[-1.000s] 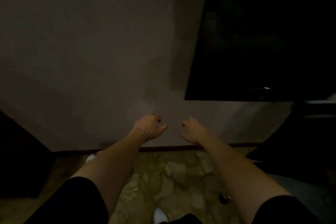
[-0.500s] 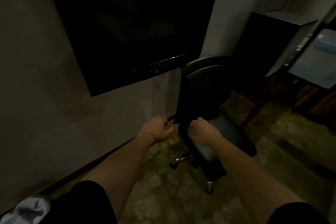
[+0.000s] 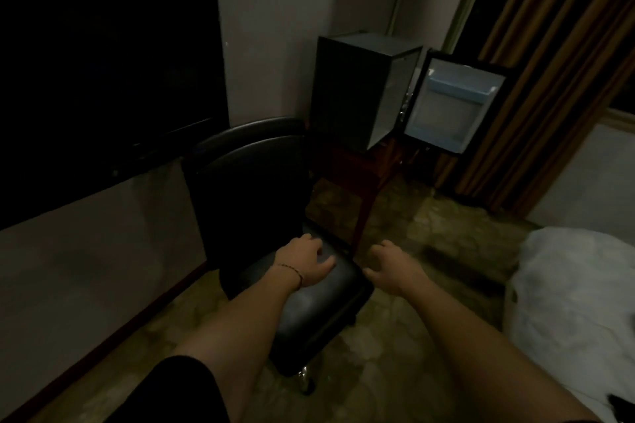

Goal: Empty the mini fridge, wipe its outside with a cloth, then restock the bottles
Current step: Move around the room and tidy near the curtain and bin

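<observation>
1. While the room is dim, the mini fridge [image 3: 364,89] is legible at the far corner: it stands on a low wooden tabletop [image 3: 364,168], well apart from both hands.
2. The fridge door [image 3: 453,103] is swung wide to the right, so its pale inner lining and door shelf face the camera. No bottles show on that door shelf. The cabinet interior is seen only at a steep angle; whether it holds anything cannot be told.
3. No bottles and no cloth are identifiable anywhere in view.
4. Left hand [image 3: 305,263]: held out over the seat of a black office chair [image 3: 275,216], fingers spread and loosely bent, thumb out. Grip empty. Whether the palm touches the seat cannot be told.
5. Right hand [image 3: 391,268]: extended just beside the chair's front edge, above the patterned floor [image 3: 446,251], fingers relaxed and slightly curled. Grip empty.
6. Judgement: both hands are carried forward and free, probably for balance or readiness while the person faces the fridge, not for any hold on the chair.
7. The chair sits between the person and the fridge, backed against the wall under a dark wall-mounted screen [image 3: 103,62]. It may need skirting or pushing aside to reach the fridge.
8. Right edge: white bedding [image 3: 577,285]; striped curtain [image 3: 549,79] behind the door.
9. Judgement on stage: with the door shelf bare, emptying looks done or nearly so; wiping would need a cloth first.
</observation>
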